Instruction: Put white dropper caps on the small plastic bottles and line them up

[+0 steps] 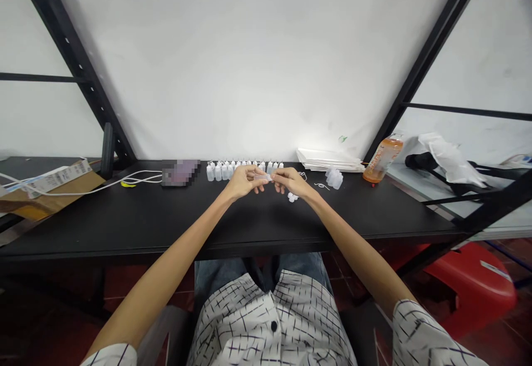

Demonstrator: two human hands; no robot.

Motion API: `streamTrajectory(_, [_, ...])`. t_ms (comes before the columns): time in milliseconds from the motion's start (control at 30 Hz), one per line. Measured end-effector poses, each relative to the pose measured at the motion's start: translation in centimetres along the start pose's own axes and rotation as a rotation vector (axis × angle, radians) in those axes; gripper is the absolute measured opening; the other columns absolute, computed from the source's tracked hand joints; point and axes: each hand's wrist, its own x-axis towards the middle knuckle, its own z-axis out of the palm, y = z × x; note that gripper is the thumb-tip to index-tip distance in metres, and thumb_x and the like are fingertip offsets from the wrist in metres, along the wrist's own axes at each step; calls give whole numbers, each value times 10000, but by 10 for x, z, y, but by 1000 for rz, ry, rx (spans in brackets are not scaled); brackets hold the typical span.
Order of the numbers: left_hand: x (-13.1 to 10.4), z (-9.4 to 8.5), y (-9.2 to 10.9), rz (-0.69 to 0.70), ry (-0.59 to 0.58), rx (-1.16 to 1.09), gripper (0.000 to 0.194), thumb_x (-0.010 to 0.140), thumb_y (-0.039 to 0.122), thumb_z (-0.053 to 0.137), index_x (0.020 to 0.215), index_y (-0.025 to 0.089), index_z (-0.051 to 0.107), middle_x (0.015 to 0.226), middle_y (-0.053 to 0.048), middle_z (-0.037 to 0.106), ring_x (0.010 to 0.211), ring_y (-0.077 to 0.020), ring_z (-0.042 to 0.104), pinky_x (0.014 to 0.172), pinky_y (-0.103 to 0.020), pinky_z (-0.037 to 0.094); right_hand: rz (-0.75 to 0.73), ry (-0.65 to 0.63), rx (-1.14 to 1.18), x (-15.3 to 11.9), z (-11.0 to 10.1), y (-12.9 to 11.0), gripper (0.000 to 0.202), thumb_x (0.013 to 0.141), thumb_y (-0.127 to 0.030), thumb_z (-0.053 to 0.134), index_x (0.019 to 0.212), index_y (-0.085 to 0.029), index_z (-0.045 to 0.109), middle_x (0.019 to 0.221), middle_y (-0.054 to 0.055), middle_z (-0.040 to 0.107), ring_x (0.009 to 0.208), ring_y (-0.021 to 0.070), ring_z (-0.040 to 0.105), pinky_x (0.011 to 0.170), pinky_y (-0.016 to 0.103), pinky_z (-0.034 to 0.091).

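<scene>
Over the middle of the black table, my left hand (246, 181) is closed round a small translucent bottle (261, 177) that lies sideways. My right hand (288, 181) pinches the white end of that same bottle, its fingertips almost meeting the left ones. Behind my hands, rows of small white bottles (218, 172) stand upright near the wall. Just below my right hand lie several small white caps (292, 197). Farther right is a cluster of translucent pieces (333, 178), with a thin white strip (321, 186) beside it.
A stack of white sheets (328, 160) lies at the back right, near an orange drink bottle (383, 158). On the left are a cardboard box (54, 188), a white cable (103, 187) and a blurred dark item (179, 172). Black metal posts rise at both sides.
</scene>
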Motion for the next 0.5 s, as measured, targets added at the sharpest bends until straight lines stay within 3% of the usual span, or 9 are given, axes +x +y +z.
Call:
streamTrajectory(300, [0, 0, 6, -10, 10, -5, 451, 608, 392, 898, 859, 100, 663, 577, -27, 676, 495, -147, 640, 459, -242, 510, -62, 73, -37, -3, -1, -3, 419, 779, -562, 710, 766, -150, 639, 642, 15, 604, 519, 121, 591, 418, 207, 437])
streamTrajectory(500, [-1, 0, 6, -14, 3, 10, 464, 603, 410, 897, 854, 98, 662, 581, -28, 676, 488, -144, 634, 457, -246, 511, -68, 50, -24, -3, -2, -3, 399, 752, -528, 746, 764, -140, 653, 635, 12, 607, 507, 113, 581, 431, 208, 443])
